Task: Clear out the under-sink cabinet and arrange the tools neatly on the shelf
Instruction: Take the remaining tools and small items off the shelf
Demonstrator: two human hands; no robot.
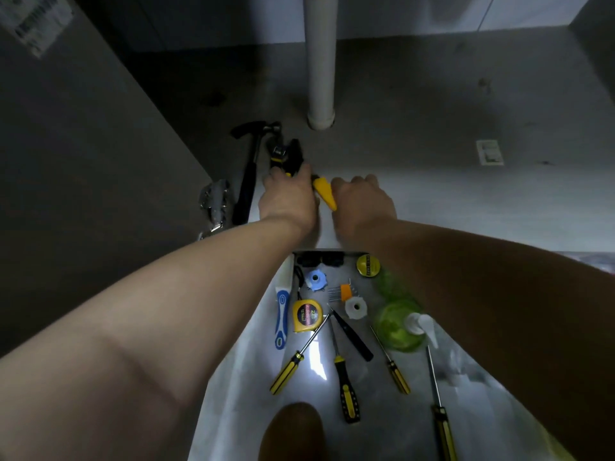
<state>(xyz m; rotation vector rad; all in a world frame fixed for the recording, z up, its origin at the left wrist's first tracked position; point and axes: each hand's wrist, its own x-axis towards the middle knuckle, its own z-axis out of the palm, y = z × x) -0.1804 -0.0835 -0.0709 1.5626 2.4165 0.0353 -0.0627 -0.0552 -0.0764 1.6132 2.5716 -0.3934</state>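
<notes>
Landmark: white drain pipe (pixel 321 61), standing upright on the grey cabinet floor.
Pliers (pixel 324 193): on the near side of the pipe's foot and a little to its left. The long axis runs slantwise, with the dark head away from the person and leftward. One yellow handle points back toward the person and shows between the two hands.
Left hand (pixel 288 197): fingers curled down over the middle of the pliers, holding them just behind the dark head.
Right hand (pixel 361 201): knuckles up, with its thumb side against the yellow handle. The fingers are tucked out of sight, so I cannot tell whether it grips.
Hammer (pixel 248 181): left of the pipe and lying flat, just beside the pliers. The head is at the far end and the black handle runs toward the person.
Tape measure (pixel 307 316): yellow, well to the near side of the pipe, among loose screwdrivers (pixel 346 387).
</notes>
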